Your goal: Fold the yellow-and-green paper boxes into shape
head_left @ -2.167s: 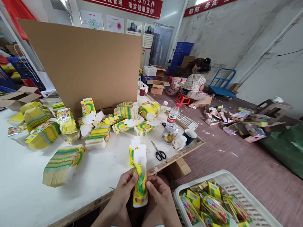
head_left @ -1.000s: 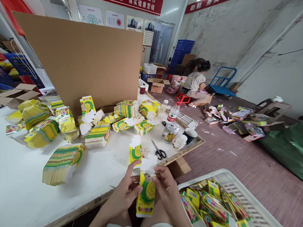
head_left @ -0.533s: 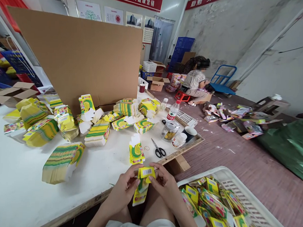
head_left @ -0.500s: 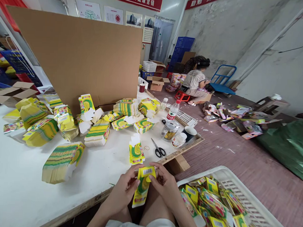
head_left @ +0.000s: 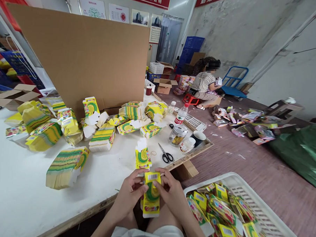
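Both hands grip a small yellow-and-green carton (head_left: 152, 195) upright over my lap, just off the table's front edge. My left hand (head_left: 130, 193) clasps its left side, thumb across the front. My right hand (head_left: 170, 192) pinches the top right, where the flap with a barcode is folded down. Just beyond, a stack of flat cartons (head_left: 142, 155) stands on the white table (head_left: 18, 189). A white basket (head_left: 251, 203) at my right holds several folded cartons.
Several bundles of flat cartons (head_left: 67, 165) lie across the table before a large cardboard sheet (head_left: 82, 55). Scissors (head_left: 166, 154), a jar (head_left: 177, 135), a bottle (head_left: 182, 116) and a cup (head_left: 198, 137) sit at the table's right end. Another person (head_left: 205, 85) sits at the far wall.
The carton's white top flap, open a second ago, is now folded down and closed. The carton has turned upright, front facing me, between both hands.
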